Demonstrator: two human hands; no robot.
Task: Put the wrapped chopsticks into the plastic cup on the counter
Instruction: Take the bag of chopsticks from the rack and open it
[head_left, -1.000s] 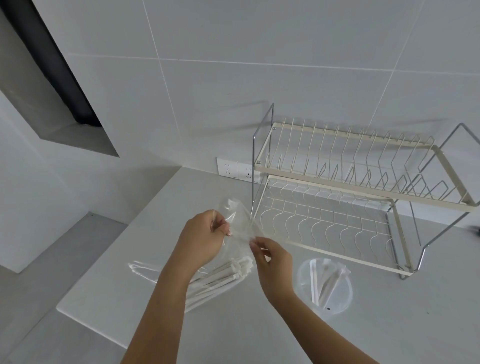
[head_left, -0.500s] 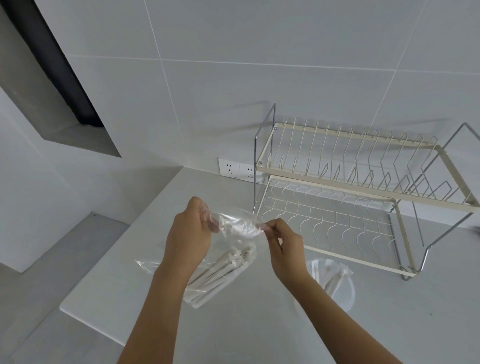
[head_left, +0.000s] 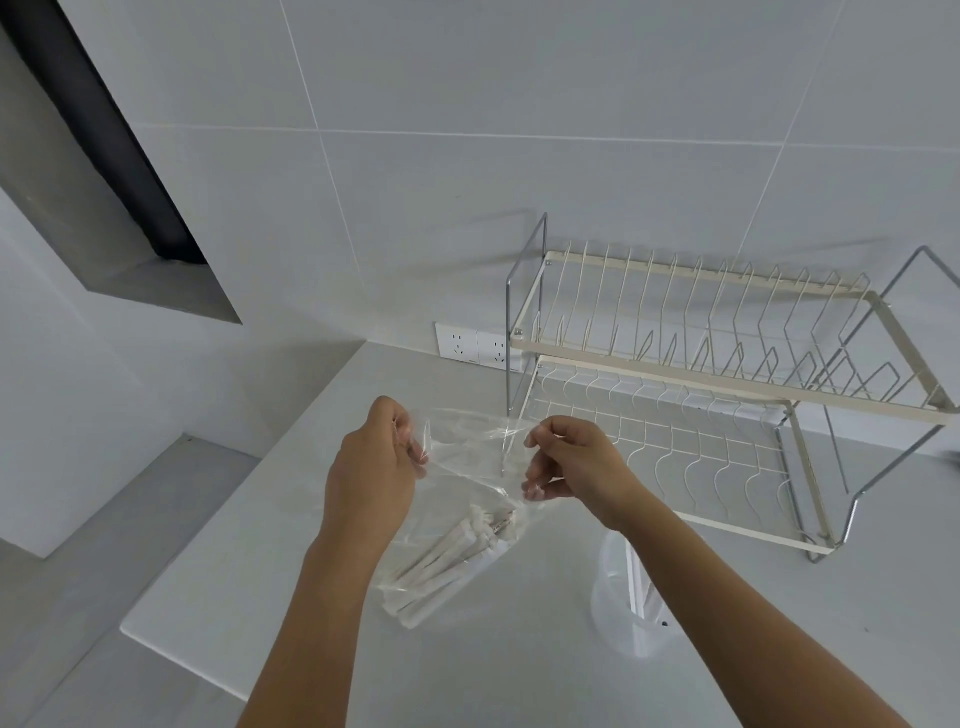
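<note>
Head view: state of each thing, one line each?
plastic bag: held up, mouth pulled open
wrapped chopsticks: bundled inside the bag
plastic cup: on the counter, some chopsticks in it
left hand: pinches bag edge
right hand: pinches bag edge
dish rack: empty

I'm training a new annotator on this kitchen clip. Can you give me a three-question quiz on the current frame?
1. True or false: the wrapped chopsticks in the clear bag lie loose on the counter.
2. What does each hand grip?
A. the bag's mouth
B. the dish rack
C. the plastic cup
3. Which forearm partly hides the plastic cup?

Key
1. False: the bag hangs above the counter.
2. A: the left hand and right hand pinch opposite edges of the opening.
3. The right one.
</note>
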